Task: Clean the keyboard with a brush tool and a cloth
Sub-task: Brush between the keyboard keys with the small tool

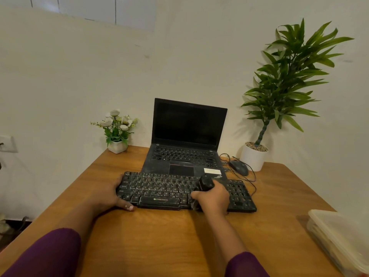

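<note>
A dusty black keyboard (159,188) lies across the wooden table (169,236), in front of an open laptop. My left hand (108,194) grips the keyboard's left end, thumb along its front edge. My right hand (213,198) holds a black brush tool (205,183) in a fist, its bristle end down on the keys right of the space bar. The brush's bristles are mostly hidden by my fingers. No cloth is in view.
The black laptop (185,148) stands open behind the keyboard, with a mouse (239,166) and its cable to the right. A small flower pot (117,145) sits back left, a tall potted plant (254,156) back right, a clear plastic box (339,236) at the right edge.
</note>
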